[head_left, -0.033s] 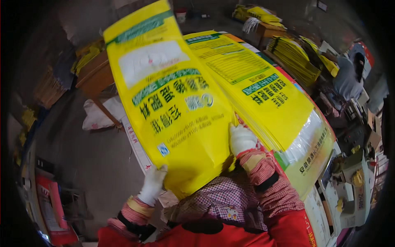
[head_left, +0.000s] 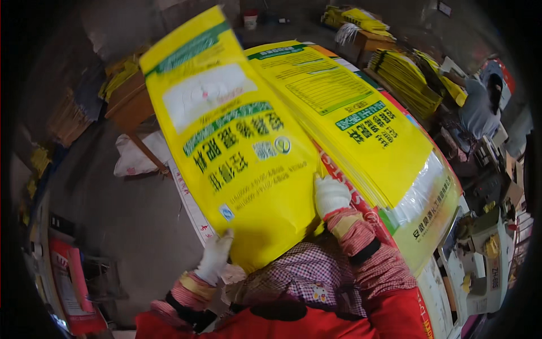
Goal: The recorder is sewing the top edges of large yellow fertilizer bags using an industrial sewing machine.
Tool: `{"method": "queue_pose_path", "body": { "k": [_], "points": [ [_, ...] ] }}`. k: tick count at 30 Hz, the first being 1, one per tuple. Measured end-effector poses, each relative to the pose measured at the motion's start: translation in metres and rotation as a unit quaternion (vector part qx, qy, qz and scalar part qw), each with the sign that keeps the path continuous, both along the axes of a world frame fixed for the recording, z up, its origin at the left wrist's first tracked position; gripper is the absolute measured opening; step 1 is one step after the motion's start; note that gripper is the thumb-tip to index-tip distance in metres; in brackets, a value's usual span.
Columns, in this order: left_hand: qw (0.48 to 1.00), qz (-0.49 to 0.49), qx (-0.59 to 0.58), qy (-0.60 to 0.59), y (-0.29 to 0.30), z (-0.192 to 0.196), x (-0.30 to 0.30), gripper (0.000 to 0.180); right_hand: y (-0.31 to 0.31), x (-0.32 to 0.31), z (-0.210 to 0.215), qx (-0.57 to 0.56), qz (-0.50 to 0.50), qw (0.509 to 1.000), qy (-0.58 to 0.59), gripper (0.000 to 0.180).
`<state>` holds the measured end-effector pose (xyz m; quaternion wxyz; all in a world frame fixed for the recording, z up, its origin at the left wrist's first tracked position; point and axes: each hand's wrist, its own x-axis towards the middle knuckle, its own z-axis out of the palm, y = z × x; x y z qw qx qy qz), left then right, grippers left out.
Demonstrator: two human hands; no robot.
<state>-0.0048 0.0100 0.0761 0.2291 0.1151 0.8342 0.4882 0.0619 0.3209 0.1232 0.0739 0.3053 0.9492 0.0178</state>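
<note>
Between my hands a long yellow printed sack (head_left: 265, 214), with green bands and a white panel, is stretched out away from me. Its far end is raised above the table. My left hand (head_left: 215, 255), in a white glove, closes on the sack's near left corner. My right hand (head_left: 332, 195), also white-gloved, grips its near right edge. Just right of it, a stack of matching yellow sacks (head_left: 361, 152) lies flat, printed side up. The fingertips are partly hidden by the sack's edges.
Under the stack lies a clear plastic sheet (head_left: 420, 186). A wooden table (head_left: 127, 104) stands at the left, with a white bag (head_left: 132, 155) beside its leg. More bundled yellow sacks (head_left: 403, 79) lie at the far right, near another person (head_left: 480, 107). Machinery (head_left: 483, 265) fills the near right.
The held sack's far end has dipped slightly toward me. My left hand has shifted a little right and down, while my right hand has barely moved.
</note>
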Motion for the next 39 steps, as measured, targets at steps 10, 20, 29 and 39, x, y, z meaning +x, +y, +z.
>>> {"method": "queue_pose_path", "body": {
  "k": [10, 20, 29, 39],
  "points": [
    [0.918, -0.182, -0.306, 0.172, 0.020, -0.073, 0.019, 0.058, 0.052, 0.027, -0.176, -0.266, -0.251, 0.918, 0.150, 0.044],
    [0.693, -0.338, -0.223, 0.597, 0.064, 0.021, -0.014, 0.046, 0.008, 0.091, -0.135, -0.091, -0.128, 0.984, 0.082, 0.045],
    [0.649, -0.635, -0.032, 0.417, 0.257, 0.094, 0.014, 0.018, -0.002, 0.155, -0.050, -0.254, -0.033, 0.964, 0.069, 0.036],
    [0.650, -0.638, 0.064, 0.409, 0.406, 0.104, 0.141, 0.014, 0.005, 0.239, 0.033, -0.454, -0.122, 0.850, 0.238, 0.029]
  ]
}}
